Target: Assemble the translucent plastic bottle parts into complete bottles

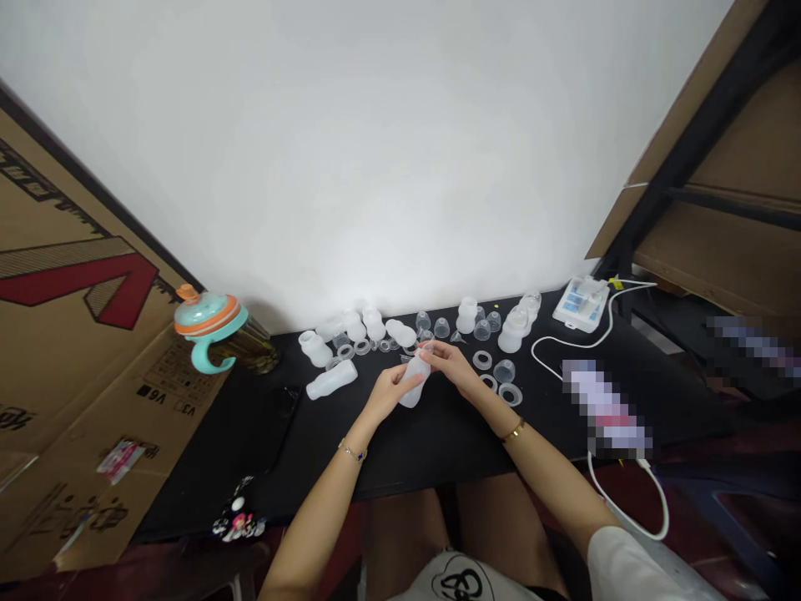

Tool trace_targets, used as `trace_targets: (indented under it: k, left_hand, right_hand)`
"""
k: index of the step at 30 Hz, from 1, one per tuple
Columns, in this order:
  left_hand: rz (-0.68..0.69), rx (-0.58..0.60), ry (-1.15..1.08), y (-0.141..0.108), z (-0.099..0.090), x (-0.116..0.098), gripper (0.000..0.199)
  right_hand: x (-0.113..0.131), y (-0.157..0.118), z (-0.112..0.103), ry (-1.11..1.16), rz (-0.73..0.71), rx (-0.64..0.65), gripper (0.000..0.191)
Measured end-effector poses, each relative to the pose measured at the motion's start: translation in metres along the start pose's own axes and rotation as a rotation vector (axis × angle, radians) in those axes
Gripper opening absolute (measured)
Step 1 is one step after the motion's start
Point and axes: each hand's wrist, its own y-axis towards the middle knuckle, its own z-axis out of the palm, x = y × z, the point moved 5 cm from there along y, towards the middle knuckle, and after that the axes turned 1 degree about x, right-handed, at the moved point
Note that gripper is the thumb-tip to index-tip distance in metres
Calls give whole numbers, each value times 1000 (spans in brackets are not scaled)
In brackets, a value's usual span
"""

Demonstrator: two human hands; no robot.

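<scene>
My left hand (389,392) is wrapped round the body of a frosted white bottle (411,392), tilted above the black table. At the bottle's top, my right hand (451,367) pinches a clear piece, mostly hidden by the fingers. Another white bottle (331,381) lies on its side to the left. Several white bottles stand or lie behind my hands, among clear domed caps (441,327) and rings. To the right of my right hand are a clear dome (504,371) and a few rings (510,395).
A teal and orange lidded jug (213,321) stands at the left beside cardboard (81,334). A dark phone (281,426) lies nearer. On the right are a white box (581,303), a white cable (551,340) and a blurred-out device (607,409). A white wall rises behind the table (438,451).
</scene>
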Motion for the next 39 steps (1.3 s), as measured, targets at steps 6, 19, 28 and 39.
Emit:
trace_targets:
  k: [6,19,28,39]
  left_hand:
    - [29,-33,96,-2,-1,-7,46]
    - [65,-143,326,-4,-2,-13,47]
    - [80,-205,493,-6,-3,-15,47]
    - [74,-228,556,-7,-2,-16,46]
  right_hand:
    - [-2,0,0,-14,-12,-1,39]
    - [-2,3,0,-42,-41,-40,41]
    - [-2,2,1,-80,-49,-53,43]
    - [-4,2,0,-89,-50,-56,43]
